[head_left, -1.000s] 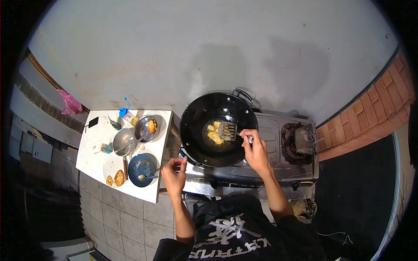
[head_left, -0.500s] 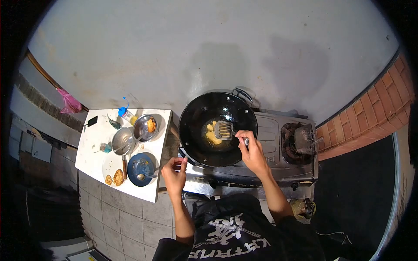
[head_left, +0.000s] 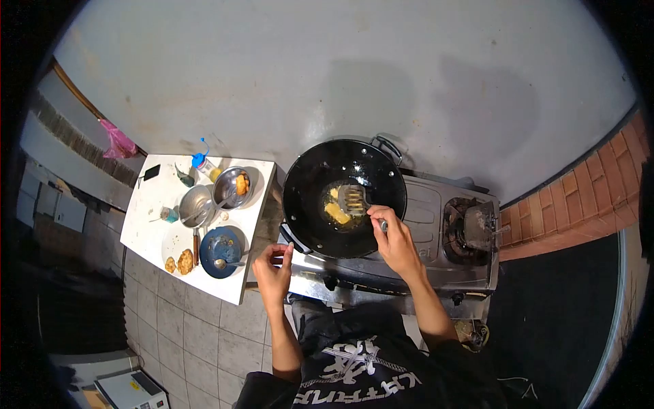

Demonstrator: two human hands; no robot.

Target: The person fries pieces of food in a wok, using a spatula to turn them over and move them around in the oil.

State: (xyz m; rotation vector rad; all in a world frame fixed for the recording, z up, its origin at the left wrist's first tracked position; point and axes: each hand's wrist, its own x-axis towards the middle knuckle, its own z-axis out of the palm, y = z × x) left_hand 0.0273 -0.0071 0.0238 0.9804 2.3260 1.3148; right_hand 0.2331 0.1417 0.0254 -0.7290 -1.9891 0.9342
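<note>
Head view: food (head_left: pixel 336 214), yellow, in oil low inside wok (head_left: pixel 304 191), black, on stove (head_left: pixel 425 208). Spatula (head_left: pixel 353 198), slotted, partly over food; grip pinched in right hand (head_left: pixel 396 243). Left hand (head_left: pixel 274 270) loosely curled beside near handle (head_left: pixel 294 239), contact unclear. Beyond: table (head_left: pixel 151 213), blue dish (head_left: pixel 210 262), bowl (head_left: pixel 225 184).

I'm seeing a black wok (head_left: pixel 310 228), yellow food (head_left: pixel 337 213), a blue plate (head_left: pixel 212 262), a pink bag (head_left: pixel 118 141), red-brown bricks (head_left: pixel 579 198), white-printed black shirt (head_left: pixel 402 365)!
</note>
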